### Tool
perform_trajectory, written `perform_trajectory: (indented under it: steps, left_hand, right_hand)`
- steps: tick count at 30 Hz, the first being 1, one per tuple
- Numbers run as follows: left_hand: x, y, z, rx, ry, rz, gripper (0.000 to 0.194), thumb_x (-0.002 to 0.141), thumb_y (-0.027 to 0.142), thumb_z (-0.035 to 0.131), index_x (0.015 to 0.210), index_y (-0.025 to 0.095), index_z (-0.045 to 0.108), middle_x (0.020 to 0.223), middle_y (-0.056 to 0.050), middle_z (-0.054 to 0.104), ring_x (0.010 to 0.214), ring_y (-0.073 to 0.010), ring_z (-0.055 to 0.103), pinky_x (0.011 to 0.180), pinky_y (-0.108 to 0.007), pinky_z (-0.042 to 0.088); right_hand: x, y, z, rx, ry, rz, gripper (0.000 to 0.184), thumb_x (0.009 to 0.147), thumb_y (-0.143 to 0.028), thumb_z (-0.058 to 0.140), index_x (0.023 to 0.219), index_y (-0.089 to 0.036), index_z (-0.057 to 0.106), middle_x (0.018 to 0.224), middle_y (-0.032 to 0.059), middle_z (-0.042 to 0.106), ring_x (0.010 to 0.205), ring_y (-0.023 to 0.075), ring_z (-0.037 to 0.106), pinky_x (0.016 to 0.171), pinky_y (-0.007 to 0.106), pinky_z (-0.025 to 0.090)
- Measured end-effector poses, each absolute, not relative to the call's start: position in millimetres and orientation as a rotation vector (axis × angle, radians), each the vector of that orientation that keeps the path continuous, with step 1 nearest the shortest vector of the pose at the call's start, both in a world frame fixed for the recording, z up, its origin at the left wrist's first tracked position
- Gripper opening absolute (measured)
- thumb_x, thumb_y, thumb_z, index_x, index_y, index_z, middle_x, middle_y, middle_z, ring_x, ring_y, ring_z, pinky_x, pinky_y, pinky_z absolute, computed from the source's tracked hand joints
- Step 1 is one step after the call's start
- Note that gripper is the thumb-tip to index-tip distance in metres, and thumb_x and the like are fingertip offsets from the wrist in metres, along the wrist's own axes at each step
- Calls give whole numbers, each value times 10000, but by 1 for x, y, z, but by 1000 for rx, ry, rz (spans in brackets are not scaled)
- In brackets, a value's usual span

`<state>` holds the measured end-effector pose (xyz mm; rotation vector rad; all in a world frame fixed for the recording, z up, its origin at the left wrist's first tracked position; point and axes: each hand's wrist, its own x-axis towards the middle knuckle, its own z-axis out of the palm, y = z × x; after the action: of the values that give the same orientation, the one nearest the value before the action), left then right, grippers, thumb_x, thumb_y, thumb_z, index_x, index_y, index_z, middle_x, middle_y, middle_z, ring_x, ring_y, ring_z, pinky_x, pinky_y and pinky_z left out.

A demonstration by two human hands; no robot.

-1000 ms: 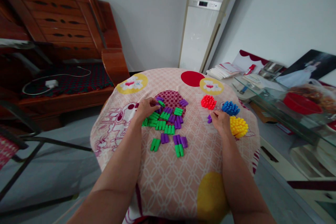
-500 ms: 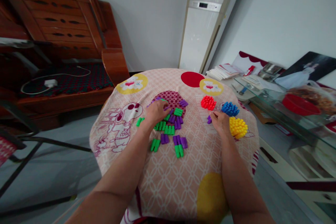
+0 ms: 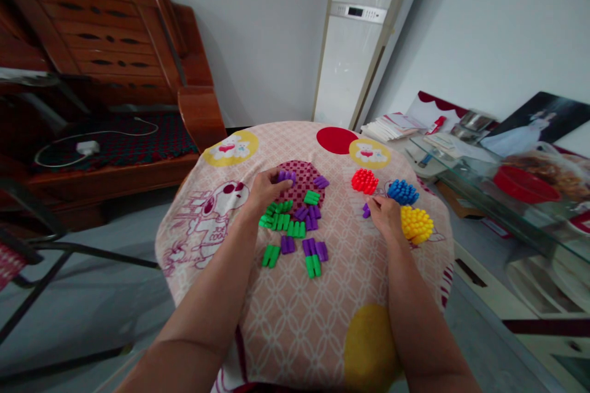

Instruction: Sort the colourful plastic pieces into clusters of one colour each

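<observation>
Purple, the row of pegs [image 3: 286, 178] lay at 12 o'clock of the green pieces [image 3: 281, 221], between the thumb and fingers of the left hand [image 3: 263, 190], which looked closed on it; whether it was lifted off the tablecloth [image 3: 286, 319] could not be told. The right hand [image 3: 386, 215] pinched a small purple piece [image 3: 366, 210] at its fingertips, with the red cluster [image 3: 364, 181] at its 11 o'clock, the blue cluster [image 3: 403, 191] at 1 and the yellow cluster [image 3: 416, 225] at 3. The step in hand seemed to be picking purple from among the green, and the next move, by that reading, called for a firm small grip on the row and a path clear of the green pieces. Half a second earlier the left hand had covered the heap; it had since shifted toward 10 o'clock, baring the purple row and more green, while the right hand had kept its place and its pinch.
</observation>
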<state>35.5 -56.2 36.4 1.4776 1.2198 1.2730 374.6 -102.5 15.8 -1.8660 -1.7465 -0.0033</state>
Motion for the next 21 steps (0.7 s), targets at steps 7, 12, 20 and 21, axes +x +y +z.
perform_trajectory:
  steps: [7, 12, 20, 21]
  left_hand:
    - [40, -63, 46, 1370, 1132, 1475, 378, 661, 415, 732, 936, 176, 633, 771, 3, 661, 666, -135, 600, 621, -251, 487]
    - [55, -70, 49, 1525, 1213, 1367, 414, 730, 430, 673, 1041, 160, 639, 791, -23, 691, 730, -172, 649, 662, -276, 509]
    - [109, -88, 57, 1894, 1333, 1167, 145, 779, 246, 633, 891, 162, 671, 814, -29, 703, 735, -161, 645, 705, -271, 495]
    - [119, -89, 58, 1918, 1321, 1138, 122, 777, 224, 634, 876, 162, 670, 813, -30, 705, 732, -155, 643, 706, -265, 492]
  right_hand:
    - [375, -103, 15, -1854, -1748, -21, 375, 866, -399, 493, 621, -172, 663, 641, 98, 672, 597, 170, 499, 614, 296, 311]
    - [376, -103, 15, -1852, -1721, -11, 364, 864, -400, 503, 614, -181, 651, 606, 73, 648, 585, 162, 480, 603, 290, 305]
    - [376, -100, 12, -1837, -1661, 63, 438, 898, -447, 464, 548, -206, 571, 549, 46, 595, 561, 161, 490, 585, 288, 301]
    - [377, -100, 11, -1826, -1652, 67, 457, 909, -460, 446, 545, -209, 561, 546, 45, 590, 562, 163, 496, 586, 287, 304]
